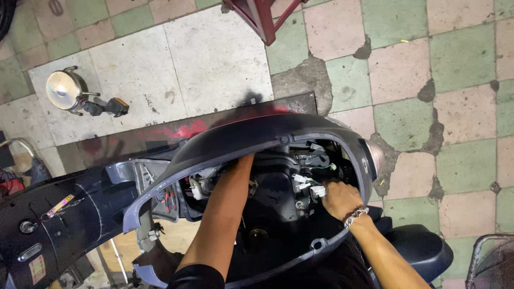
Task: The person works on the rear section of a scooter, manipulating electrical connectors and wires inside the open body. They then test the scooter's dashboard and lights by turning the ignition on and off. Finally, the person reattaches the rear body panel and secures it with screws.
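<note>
A dark grey scooter handlebar cover [251, 140] lies open towards me, wiring and white connectors showing inside. My left forearm reaches up into the cover and my left hand is hidden behind its upper rim. My right hand [338, 197], with a bead bracelet at the wrist, rests inside the cover at the right, fingers closed around a white plug connector [318, 191]. Thin green and white wires [321, 167] run just above it.
The scooter's black front panel [59, 225] extends to the left. A round headlamp with a turn signal [69, 91] lies on the tiled floor at upper left. A red metal stand leg [259, 16] is at top centre. A wire basket [492, 262] sits at lower right.
</note>
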